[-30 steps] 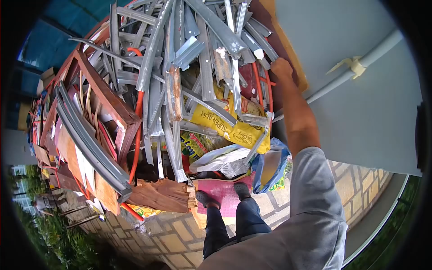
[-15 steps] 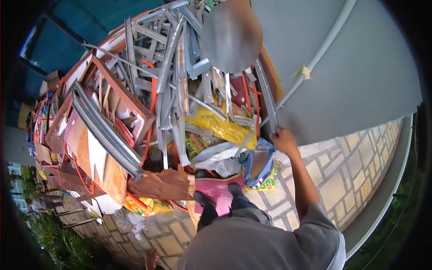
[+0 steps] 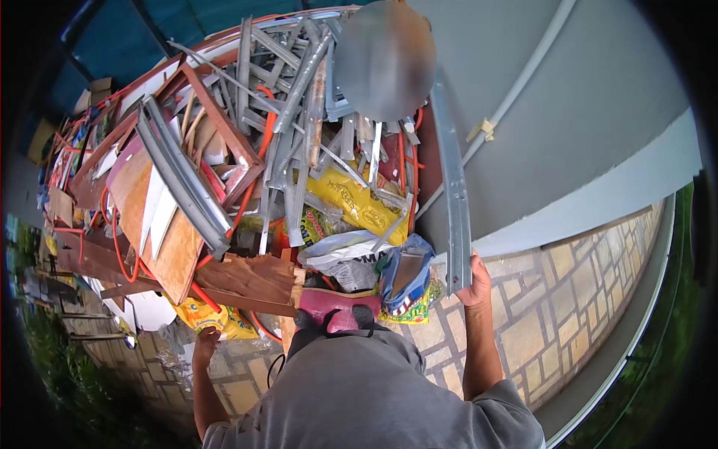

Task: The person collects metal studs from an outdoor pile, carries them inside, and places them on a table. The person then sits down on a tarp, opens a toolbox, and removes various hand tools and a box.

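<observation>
My right hand (image 3: 474,283) is closed around the lower end of a long grey metal channel (image 3: 453,194), which stands nearly upright in front of the grey wall. The channel's upper end passes beside a blurred round patch. My left hand (image 3: 208,344) holds nothing that I can see, its fingers loosely apart, and appears just below a yellow printed bag (image 3: 213,318). Before me is a heap of scrap with many metal strips (image 3: 299,82), a brown wooden frame (image 3: 221,127) and bent grey channels (image 3: 179,179). My feet are on a pink board (image 3: 340,307).
Yellow sacks (image 3: 359,198) and a blue bag (image 3: 406,277) lie at the heap's near side. Orange tubes (image 3: 269,127) poke out among the scrap. A broken brown plank (image 3: 250,280) lies left of my feet. Stone paving (image 3: 523,322) runs right, beside a grey wall (image 3: 591,135) with a pipe (image 3: 516,90).
My right hand has drawn the metal channel out of the heap's edge, lower and closer to me. My left hand has risen into fuller view, and the view has shifted.
</observation>
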A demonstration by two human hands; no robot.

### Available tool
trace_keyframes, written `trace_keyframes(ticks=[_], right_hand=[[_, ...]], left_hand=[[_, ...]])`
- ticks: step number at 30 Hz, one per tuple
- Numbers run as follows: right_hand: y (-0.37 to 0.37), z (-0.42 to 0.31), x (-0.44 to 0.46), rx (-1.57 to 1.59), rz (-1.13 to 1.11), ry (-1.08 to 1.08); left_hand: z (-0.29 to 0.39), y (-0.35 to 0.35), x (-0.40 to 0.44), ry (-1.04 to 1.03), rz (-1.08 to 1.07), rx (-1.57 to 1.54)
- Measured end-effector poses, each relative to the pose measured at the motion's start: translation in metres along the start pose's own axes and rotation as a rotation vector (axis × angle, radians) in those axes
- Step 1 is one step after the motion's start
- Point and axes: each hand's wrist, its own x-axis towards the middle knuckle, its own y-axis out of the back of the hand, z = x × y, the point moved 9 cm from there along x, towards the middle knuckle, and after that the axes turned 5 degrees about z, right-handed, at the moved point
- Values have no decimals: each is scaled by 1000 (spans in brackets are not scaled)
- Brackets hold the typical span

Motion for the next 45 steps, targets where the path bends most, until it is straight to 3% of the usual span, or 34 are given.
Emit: trace_keyframes(ticks=[1,2,3,4,6,7,9,13,17,23,26,30,31,32,34,38,39,40,41,43,45], right_hand=[[-8,0,-2,-13,-17,11],[6,4,-3,-277,-24,-21],[-14,-1,-7,-177,-43,41],[-35,-2,-9,-69,-66,82],[-39,4,5,318,-243,-43],[-68,16,20,316,-289,-110],[-119,15,44,-257,-243,78],[-221,83,91,-559,-396,-5],[-304,183,142,-689,-506,-172],[-406,316,201,-740,-592,-157],[-419,378,228,-831,-626,2],[-452,400,233,-1595,-659,484],[-451,407,239,-1596,-658,476],[-442,419,251,-1600,-599,331],[-454,409,244,-1768,-547,386],[-446,342,228,-1542,-514,629],[-434,306,220,-1522,-502,526],[-409,275,221,-1467,-389,430],[-374,245,226,-1446,-257,436],[-269,184,241,-1127,54,697],[-134,128,255,-1137,486,555]], left_hand=[[-7,-1,13,-10,-59,-12],[-26,-1,16,2,-94,-40],[-19,-1,12,-159,-109,-36],[-21,6,8,-159,-90,54],[-58,22,6,-82,-2,-142],[-64,28,-4,-100,56,-217],[-76,36,-22,11,86,-220],[-118,40,-36,94,40,-195],[-154,37,-54,187,82,-274],[-186,29,-90,266,148,-445],[-202,29,-110,343,162,-424],[-215,33,-117,423,129,-412],[-216,35,-113,424,116,-396],[-216,37,-108,422,104,-377],[-221,37,-87,394,103,-393],[-193,47,-57,284,41,-384],[-194,45,-50,269,11,-384],[-189,44,-44,195,27,-370],[-189,40,-42,277,-15,-380],[-178,30,-44,354,-18,-293],[-204,14,-56,435,-165,-92]])
